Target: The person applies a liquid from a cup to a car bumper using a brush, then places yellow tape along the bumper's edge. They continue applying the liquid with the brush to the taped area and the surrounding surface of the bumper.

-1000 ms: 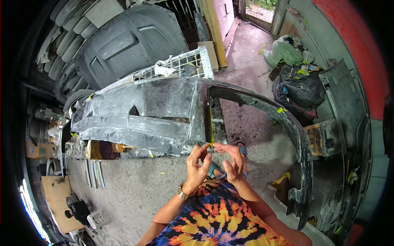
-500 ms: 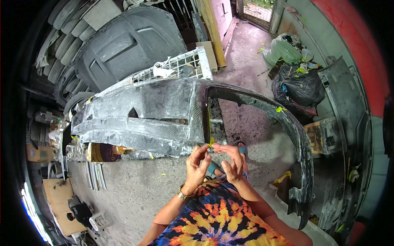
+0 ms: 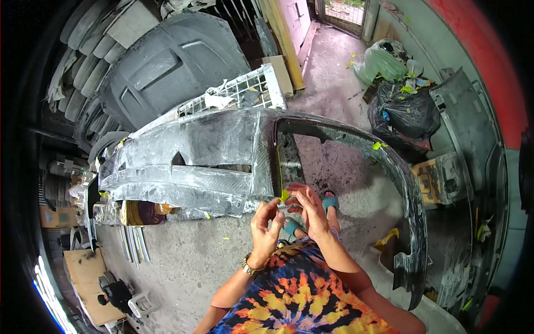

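Observation:
A car body panel (image 3: 217, 133), sanded grey and dusty white, lies in front of me with its black window-frame part (image 3: 409, 206) curving out to the right. A thin strip of yellow tape (image 3: 284, 195) runs along the panel's inner edge, with a loose end at my fingers. My left hand (image 3: 266, 222), wearing a gold wristwatch (image 3: 248, 265), pinches at the tape end beside the panel's lower corner. Close by on the right, my right hand (image 3: 312, 214) is bent with fingers and thumb apart, its fingertips beside the tape.
A dark hood (image 3: 161, 67) leans at the back near stacked bumpers. A white wire rack (image 3: 272, 86) stands behind the panel. Rubbish bags (image 3: 406, 111) and a cardboard box (image 3: 439, 181) sit along the right wall. A person (image 3: 114, 295) is at lower left by a white stool (image 3: 142, 303).
My right hand has shifted slightly down, its fingers now more bent and turned. More of the yellow tape end shows between the hands. The left hand stays nearly in place.

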`<state>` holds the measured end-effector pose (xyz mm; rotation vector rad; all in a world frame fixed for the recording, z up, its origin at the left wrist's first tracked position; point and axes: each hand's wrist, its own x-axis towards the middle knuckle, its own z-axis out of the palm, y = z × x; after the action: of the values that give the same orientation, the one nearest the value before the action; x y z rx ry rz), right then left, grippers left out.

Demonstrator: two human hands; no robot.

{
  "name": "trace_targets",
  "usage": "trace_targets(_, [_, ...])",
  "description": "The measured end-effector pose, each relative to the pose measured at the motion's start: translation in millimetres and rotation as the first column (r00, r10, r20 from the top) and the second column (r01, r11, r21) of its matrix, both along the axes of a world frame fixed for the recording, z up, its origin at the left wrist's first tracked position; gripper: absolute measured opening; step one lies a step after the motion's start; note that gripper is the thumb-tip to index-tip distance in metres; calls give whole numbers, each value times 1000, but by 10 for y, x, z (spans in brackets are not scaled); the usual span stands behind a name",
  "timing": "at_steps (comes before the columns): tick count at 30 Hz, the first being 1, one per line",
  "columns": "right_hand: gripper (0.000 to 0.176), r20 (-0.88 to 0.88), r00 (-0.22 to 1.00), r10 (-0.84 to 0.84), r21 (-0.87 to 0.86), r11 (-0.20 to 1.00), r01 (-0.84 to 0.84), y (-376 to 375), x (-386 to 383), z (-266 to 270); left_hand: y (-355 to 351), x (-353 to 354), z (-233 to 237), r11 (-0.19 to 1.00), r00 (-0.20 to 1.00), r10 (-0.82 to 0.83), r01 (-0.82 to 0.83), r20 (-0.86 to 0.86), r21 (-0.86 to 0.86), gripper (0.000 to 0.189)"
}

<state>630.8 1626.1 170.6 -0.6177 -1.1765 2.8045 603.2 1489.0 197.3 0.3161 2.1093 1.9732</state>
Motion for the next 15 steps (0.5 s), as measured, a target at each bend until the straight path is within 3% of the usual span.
trace_targets(9, [39,-1,1000,12,183,983,-11,47,-56,-19,-44,46,-5,995,995,-87,84,-44,-62,39])
trace_targets(12, [48,-115,993,-7,368,929,49,24,-37,-1,-28,50,39,998,998,-54,53,-21,-34,40])
trace_targets(15, [54,-224,975,0,437,894,101,9,-69,67,-43,40,147,998,999,-34,34,-15,-48,38])
